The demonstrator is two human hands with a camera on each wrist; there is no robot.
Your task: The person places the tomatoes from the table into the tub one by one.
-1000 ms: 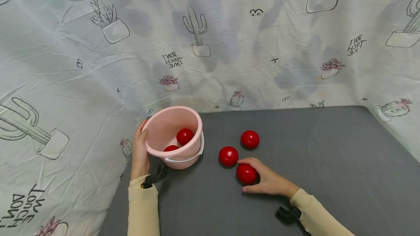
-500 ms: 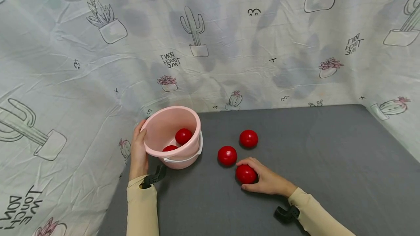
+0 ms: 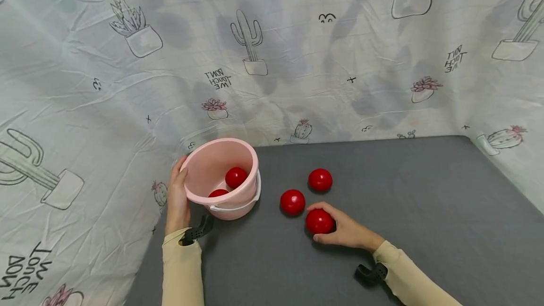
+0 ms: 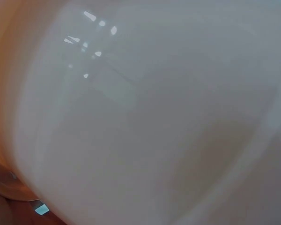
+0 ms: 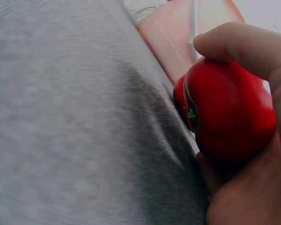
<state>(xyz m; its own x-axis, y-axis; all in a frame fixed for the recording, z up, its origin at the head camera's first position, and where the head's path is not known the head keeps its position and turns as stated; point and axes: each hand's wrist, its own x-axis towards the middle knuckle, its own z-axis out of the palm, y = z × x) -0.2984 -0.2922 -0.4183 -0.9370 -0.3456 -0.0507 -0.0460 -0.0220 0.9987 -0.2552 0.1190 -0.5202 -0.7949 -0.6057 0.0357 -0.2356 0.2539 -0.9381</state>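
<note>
A pink bucket (image 3: 204,174) with a white handle stands at left in the head view, tilted a little toward me. My left hand (image 3: 177,197) holds its left side near the rim. Inside the bucket lie a tomato (image 3: 235,177) and a second tomato (image 3: 218,193), partly hidden by the rim. My right hand (image 3: 346,230) grips another red tomato (image 3: 319,221) between thumb and fingers; its green calyx shows in the right wrist view. Just beyond that hand sit a tomato (image 3: 293,202) and a farther tomato (image 3: 320,180). The bucket's wall (image 4: 145,108) fills the left wrist view.
A dark grey tabletop (image 3: 403,192) lies beneath everything. Behind it and along the left hangs a pale curtain (image 3: 297,51) printed with cacti, close behind the bucket. The bucket's handle (image 3: 242,207) hangs down on its front right side.
My right hand and the tomato it grips have risen slightly. The whole head view has shifted a little; my left hand still holds the bucket.
</note>
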